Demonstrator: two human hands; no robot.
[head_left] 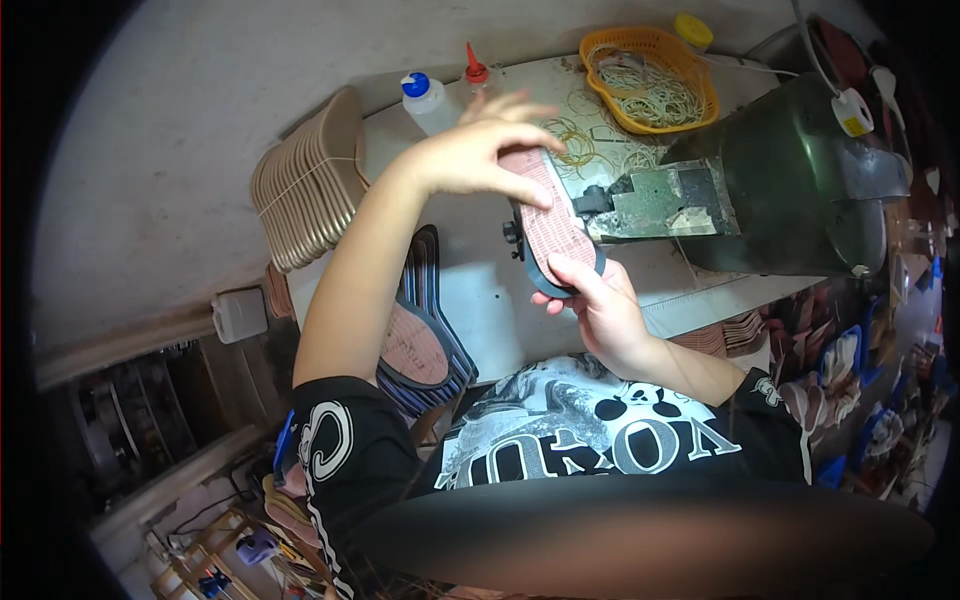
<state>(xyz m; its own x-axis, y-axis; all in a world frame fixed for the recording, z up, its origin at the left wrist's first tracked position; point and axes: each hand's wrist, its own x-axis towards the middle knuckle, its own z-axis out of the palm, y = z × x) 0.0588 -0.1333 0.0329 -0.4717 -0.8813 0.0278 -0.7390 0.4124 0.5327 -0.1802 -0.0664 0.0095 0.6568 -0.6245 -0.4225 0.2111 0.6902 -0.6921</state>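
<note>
A pink-faced, patterned shoe insole (562, 232) with a dark rim lies tilted at the head of a green bench machine (650, 205). My right hand (612, 318) grips its near end, thumb on the pink face and fingers curled beneath. My left hand (470, 158) is at the far end, its thumb lying across the insole and the other fingers spread out and slightly blurred. By my left forearm sits a stack of similar dark-edged insoles (415, 345), pink side up on top. The insole hides part of the machine's working head.
Against the wall leans a banded stack of beige insoles (310, 185). Behind my left hand stand a blue-capped bottle (425, 105) and a red-tipped one (476, 68). A yellow basket (595, 60) holds loose bands. The machine's green housing (790, 190) fills the right side of the white table (490, 315).
</note>
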